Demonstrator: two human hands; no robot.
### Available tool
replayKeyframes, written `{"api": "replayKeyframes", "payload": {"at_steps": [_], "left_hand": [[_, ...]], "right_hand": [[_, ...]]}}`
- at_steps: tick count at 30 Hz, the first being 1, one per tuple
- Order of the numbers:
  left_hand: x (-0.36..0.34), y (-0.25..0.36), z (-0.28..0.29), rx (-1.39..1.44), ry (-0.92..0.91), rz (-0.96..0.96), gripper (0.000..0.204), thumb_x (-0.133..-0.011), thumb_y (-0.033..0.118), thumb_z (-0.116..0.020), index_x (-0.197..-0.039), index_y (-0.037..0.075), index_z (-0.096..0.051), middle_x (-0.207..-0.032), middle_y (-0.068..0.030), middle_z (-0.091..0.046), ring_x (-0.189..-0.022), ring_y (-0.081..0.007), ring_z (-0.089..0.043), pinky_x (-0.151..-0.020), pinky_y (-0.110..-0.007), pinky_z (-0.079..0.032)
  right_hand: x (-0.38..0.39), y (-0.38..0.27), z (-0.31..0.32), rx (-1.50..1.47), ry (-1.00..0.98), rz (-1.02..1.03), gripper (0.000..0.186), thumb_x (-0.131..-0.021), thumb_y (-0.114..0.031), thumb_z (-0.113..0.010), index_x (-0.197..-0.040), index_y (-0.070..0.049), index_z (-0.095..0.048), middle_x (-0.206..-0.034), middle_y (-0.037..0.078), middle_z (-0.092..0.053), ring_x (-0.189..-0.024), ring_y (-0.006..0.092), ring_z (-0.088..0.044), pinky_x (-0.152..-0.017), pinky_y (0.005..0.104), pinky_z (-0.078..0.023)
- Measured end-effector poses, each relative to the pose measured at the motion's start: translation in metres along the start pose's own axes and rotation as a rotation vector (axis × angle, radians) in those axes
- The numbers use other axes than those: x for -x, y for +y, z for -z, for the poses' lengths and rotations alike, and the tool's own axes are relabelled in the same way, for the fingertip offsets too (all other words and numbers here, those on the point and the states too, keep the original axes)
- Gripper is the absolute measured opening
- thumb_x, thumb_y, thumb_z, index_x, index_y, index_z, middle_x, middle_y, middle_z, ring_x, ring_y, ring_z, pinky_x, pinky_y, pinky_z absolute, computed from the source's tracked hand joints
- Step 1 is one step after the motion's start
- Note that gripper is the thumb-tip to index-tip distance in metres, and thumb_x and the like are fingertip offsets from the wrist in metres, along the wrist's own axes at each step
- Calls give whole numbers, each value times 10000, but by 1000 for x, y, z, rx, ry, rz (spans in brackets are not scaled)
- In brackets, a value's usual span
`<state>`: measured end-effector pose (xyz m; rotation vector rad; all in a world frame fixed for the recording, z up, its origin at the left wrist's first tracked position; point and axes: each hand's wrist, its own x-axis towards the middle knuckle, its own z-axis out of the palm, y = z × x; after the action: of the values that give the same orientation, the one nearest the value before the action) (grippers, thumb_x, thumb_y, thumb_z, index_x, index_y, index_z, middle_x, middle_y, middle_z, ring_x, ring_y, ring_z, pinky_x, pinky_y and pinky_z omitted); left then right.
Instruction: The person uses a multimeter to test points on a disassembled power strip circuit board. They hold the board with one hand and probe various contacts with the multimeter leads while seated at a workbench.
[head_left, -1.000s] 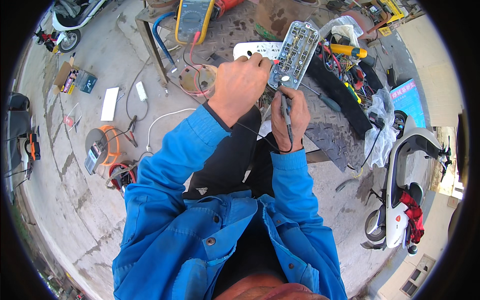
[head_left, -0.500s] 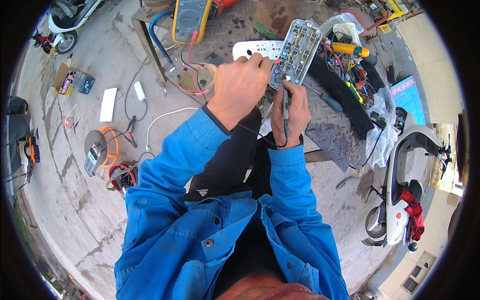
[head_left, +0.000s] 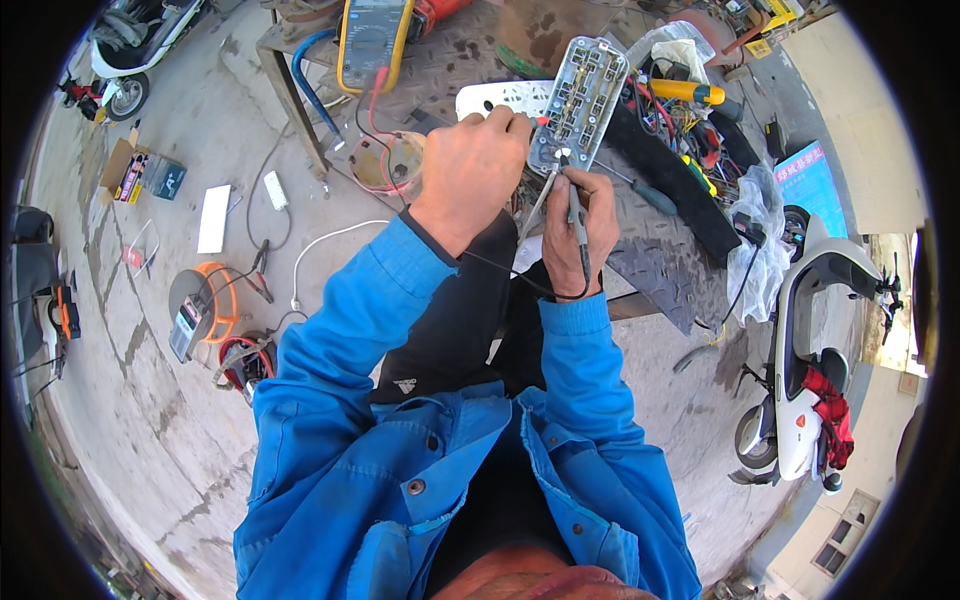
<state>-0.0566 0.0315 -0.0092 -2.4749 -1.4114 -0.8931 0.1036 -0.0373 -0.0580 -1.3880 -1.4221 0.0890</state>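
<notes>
A grey circuit board module (head_left: 585, 105) in a tray-like case, with rows of solder pads and components, lies tilted on the metal table. My left hand (head_left: 475, 170) is closed around a red test probe (head_left: 541, 121), its tip at the board's left side. Between the thumb and fingers of my right hand (head_left: 588, 225) is a black test probe (head_left: 577, 208), pointing up at the board's lower end; I cannot tell whether either tip touches metal. Behind my left hand lies a yellow-rimmed multimeter (head_left: 373, 45) with a red lead plugged in. Its screen is too small to read.
A white perforated plate (head_left: 500, 98) lies beside the board. At the right are a wire tangle (head_left: 690, 140), a black strip (head_left: 670, 190), a screwdriver (head_left: 652, 196) and a plastic bag (head_left: 760, 240). A clear round tub (head_left: 400, 160) stands left. A white scooter (head_left: 800, 400) is parked at the right.
The whole view has shifted slightly, with the table things a little farther left. The black probe in my right hand leans more to the left at its tip. Both hands keep their grip.
</notes>
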Motion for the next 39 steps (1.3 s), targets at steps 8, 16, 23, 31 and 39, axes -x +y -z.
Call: {"api": "replayKeyframes", "payload": {"at_steps": [8,16,23,31,39], "left_hand": [[-2,-1,1,17,-11,6,220,-895,120,-732,-1111,114,-770,-968,-57,-735,-894,-285,-801,-639,-422,-614],[-2,-1,2,-1,-25,2,238,-900,121,-729,-1134,107,-773,-972,-62,-731,-890,-287,-800,-647,-422,-613],[-1,0,0,5,-8,9,248,-894,112,-733,-1139,106,-770,-968,-58,-729,-890,-284,-804,-647,-417,-611],[-1,1,1,6,-6,12,235,-889,100,-740,-1121,107,-774,-934,-54,-708,-867,-280,-800,-635,-422,-598],[-2,1,1,1,-3,10,223,-894,95,-741,-1113,108,-776,-930,-56,-710,-865,-278,-800,-633,-416,-601]], "right_hand": [[2,8,4,-67,64,-71,140,-1060,-47,-769,-1174,-3,-701,-1047,139,-750,-933,242,-785,-840,369,-620],[3,13,13,-39,25,-104,137,-1106,-85,-743,-1191,8,-692,-1054,119,-785,-978,155,-772,-874,315,-606],[-3,14,12,-54,50,-140,137,-1085,-85,-761,-1180,0,-711,-1030,125,-780,-927,182,-769,-838,334,-607],[-18,10,15,12,-11,-97,131,-1028,-53,-796,-1146,-26,-748,-1020,128,-767,-872,249,-759,-815,368,-598],[-27,12,19,38,-62,-128,159,-1072,-132,-801,-1189,-27,-772,-1013,123,-806,-898,192,-765,-832,346,-601]]}}
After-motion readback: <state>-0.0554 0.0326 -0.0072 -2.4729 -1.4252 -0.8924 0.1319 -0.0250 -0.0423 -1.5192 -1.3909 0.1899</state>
